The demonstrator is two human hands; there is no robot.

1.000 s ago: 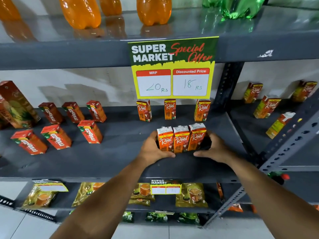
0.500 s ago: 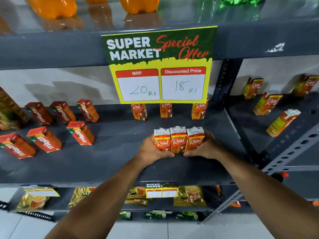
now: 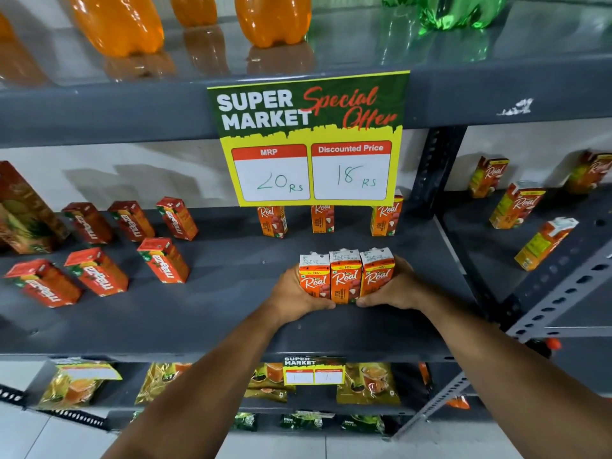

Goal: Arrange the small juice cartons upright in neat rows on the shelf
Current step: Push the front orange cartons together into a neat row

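Hands have drawn closer; left hand [image 3: 295, 290] and right hand [image 3: 394, 286] fingers clamp three boxy cartons [image 3: 345, 276] upright.

Grey metal shelving [image 3: 205, 313] stands against a pale wall [image 3: 159, 173], which carries soft shadows. A perforated upright [image 3: 433, 173] at the far right of the middle shelf separates it from a second bay on the right, braced by a slanted perforated strut [image 3: 563, 293]. The top shelf [image 3: 364, 51] is glossy and mirrors what stands on it. Pale floor tiles [image 3: 43, 438] show near left.
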